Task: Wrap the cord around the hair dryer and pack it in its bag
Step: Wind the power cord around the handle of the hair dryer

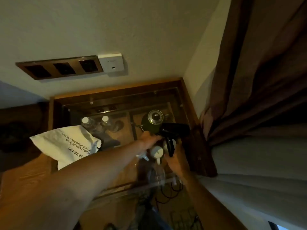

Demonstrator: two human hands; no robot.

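A black hair dryer (174, 130) is held upright over the wooden counter, nozzle end pointing right. My right hand (176, 161) is closed around the bottom of its handle. My left hand (147, 140) reaches in from the left, and its fingers touch the dryer where handle meets body. A thin black cord (167, 191) lies in loops on the counter below my right wrist. A white bag (69, 146) printed with "UNISKIN" lies crumpled at the left of the counter.
A dark kettle (153, 120) stands just behind the dryer. Two clear water bottles (93, 123) with white caps stand at the back left. White cups (157, 151) sit under my hands. A brown curtain (249, 80) hangs at the right; a socket panel (59, 68) is on the wall.
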